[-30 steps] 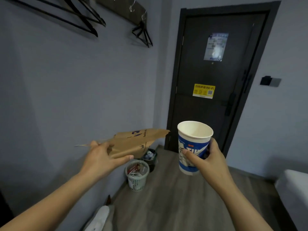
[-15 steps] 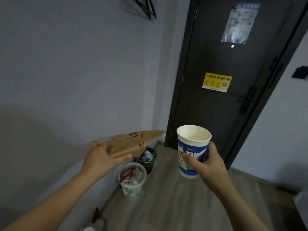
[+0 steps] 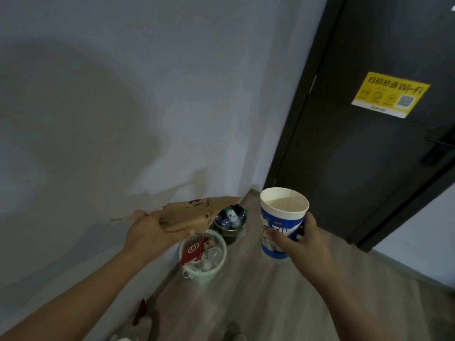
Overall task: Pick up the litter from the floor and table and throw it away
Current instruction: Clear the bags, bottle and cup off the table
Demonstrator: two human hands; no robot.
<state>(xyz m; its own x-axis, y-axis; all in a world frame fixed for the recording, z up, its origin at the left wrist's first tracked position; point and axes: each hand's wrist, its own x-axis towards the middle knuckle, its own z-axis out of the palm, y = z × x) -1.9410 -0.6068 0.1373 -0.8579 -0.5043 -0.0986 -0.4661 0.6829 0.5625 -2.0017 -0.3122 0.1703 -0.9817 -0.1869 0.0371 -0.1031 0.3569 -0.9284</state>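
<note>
Looking down on a pale green basket [image 3: 213, 273] on the floor [image 3: 258, 296] by the left wall, stuffed with a red packet [image 3: 192, 250] and clear wrappers. Just beyond it, a dark bin [image 3: 230, 236] packed with small bottles [image 3: 229, 217]. Pinching the near end of a flattened brown paper bag [image 3: 194, 212] in the left hand [image 3: 150, 232], arm stretched out above both bins. Wrapping the right hand [image 3: 305, 239] round an upright blue-and-white paper cup [image 3: 280, 219], pale inside, right of the bins, before a dark door [image 3: 369, 156].
</note>
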